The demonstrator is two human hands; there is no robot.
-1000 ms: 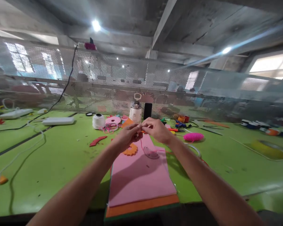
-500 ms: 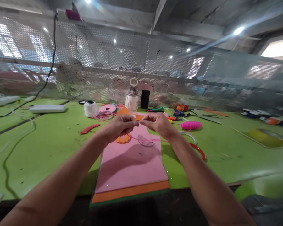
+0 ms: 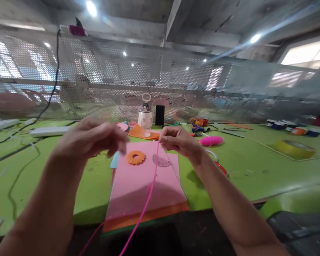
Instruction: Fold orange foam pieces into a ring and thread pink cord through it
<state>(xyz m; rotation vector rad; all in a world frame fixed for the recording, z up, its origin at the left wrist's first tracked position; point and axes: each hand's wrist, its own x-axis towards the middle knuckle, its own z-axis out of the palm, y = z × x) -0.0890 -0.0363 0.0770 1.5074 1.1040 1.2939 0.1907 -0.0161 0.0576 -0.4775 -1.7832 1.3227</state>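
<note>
My right hand (image 3: 180, 142) pinches the end of a bright pink yarn (image 3: 149, 195) between thumb and fingertips. The yarn hangs in a curve across a stack of pink sheets (image 3: 144, 185) and off the bottom of the view. Blurred by motion, my left hand (image 3: 93, 138) is raised left of the stack, its fingers loosely bent and apart, with nothing visible in them. On the top sheet lie an orange scalloped ring (image 3: 136, 157) and a clear protractor (image 3: 162, 161), which the yarn passes in front of.
Behind the sheets are orange paper (image 3: 141, 132), a white bottle (image 3: 145, 119) and a black phone (image 3: 160, 115). To the right lie a pink yarn skein (image 3: 211, 140), yellow tape (image 3: 294, 148) and a red ring (image 3: 222, 169). A white power strip (image 3: 50, 131) sits left.
My hands, together over the sheets before, are now apart. My left hand has moved left and toward me; my right hand keeps its pinch. The yarn now hangs down in front of the protractor.
</note>
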